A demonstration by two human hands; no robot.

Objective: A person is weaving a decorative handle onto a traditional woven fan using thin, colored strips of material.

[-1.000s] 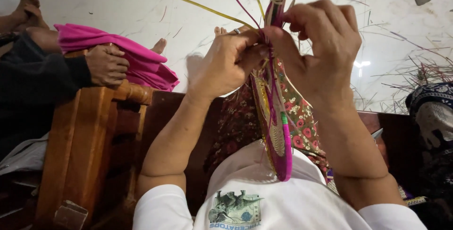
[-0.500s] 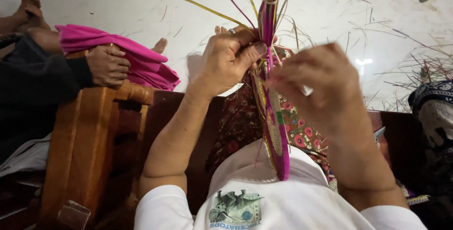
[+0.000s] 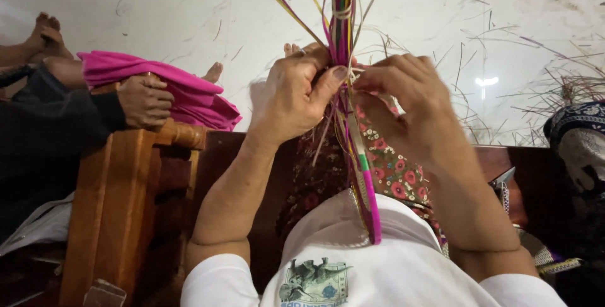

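Observation:
A woven piece [image 3: 363, 181] of pink, purple, green and straw-coloured strips stands upright in front of me, its loose strands [image 3: 337, 11] fanning upward. My left hand [image 3: 295, 96] grips the piece at the point where the weave ends, thumb pressed against the strands. My right hand [image 3: 403, 105] is just to the right of it, fingertips pinching a thin strand beside the weave. The lower end of the piece rests against my white shirt. A floral cloth [image 3: 391, 168] lies behind it on my lap.
A wooden armrest [image 3: 120, 187] stands at the left. Another person's hand [image 3: 144, 100] rests there, in a dark sleeve, beside a pink cloth [image 3: 170, 86]. Loose straw scraps [image 3: 535, 86] litter the pale floor at the right. A patterned dark bundle [image 3: 576, 130] sits at the right edge.
My right hand dropped away from the top of the weave, then came back up to the strands. My left hand has kept its grip in the same place.

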